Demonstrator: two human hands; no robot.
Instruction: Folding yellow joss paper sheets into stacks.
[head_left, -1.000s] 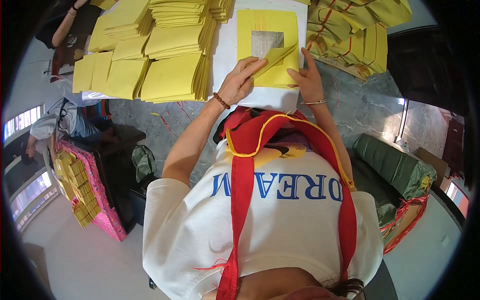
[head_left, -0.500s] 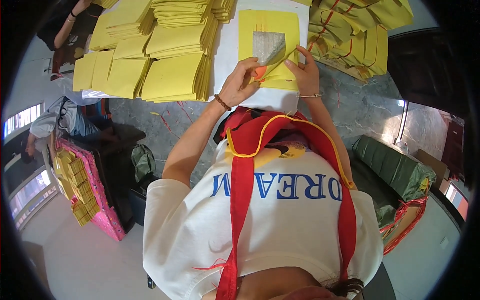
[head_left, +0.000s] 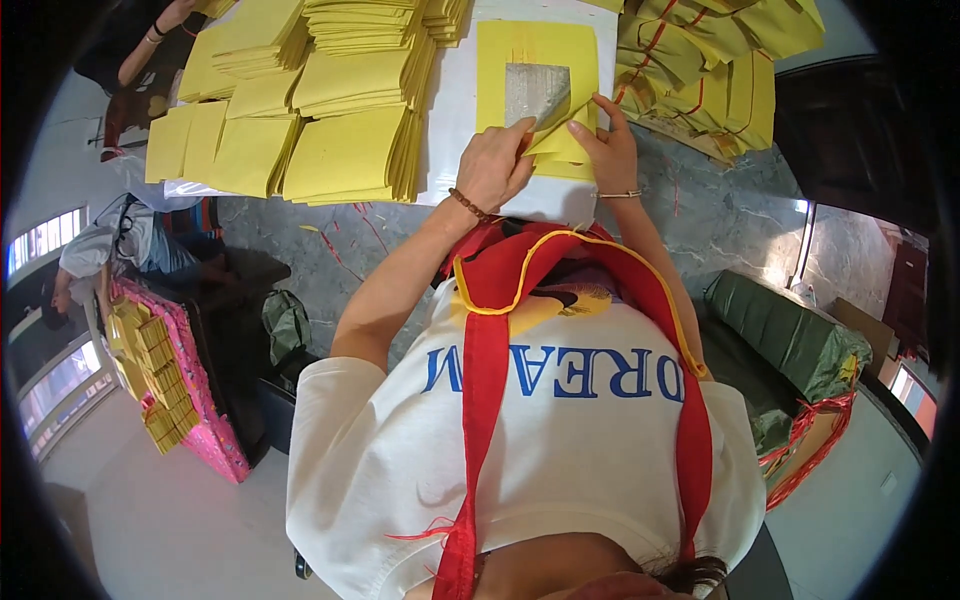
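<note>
A yellow paper sheet (head_left: 492,75) with a silver foil square (head_left: 530,88) on it lies on the white tabletop in front of me. Its near right part is lifted and curled over, bending up a corner of the foil. My right hand (head_left: 610,150) pinches the curled right edge between thumb and forefinger. At the near edge of the same paper, my left hand (head_left: 495,165) is closed, its forefinger reaching to the foil's near edge. Part of the fold is hidden behind the left fingers. More yellow paper shows under the fold.
Stacks of yellow paper (head_left: 345,155) fill the table to the left. Yellow bundles tied with red string (head_left: 720,95) stand to the right. A co-worker's arm (head_left: 140,60) shows at the far left. Green wrapped packages (head_left: 780,335) sit at the right, above the floor.
My left hand has moved slightly toward me, and the orange patch by its fingers is now out of sight. My right hand stays almost still on the paper's edge.
</note>
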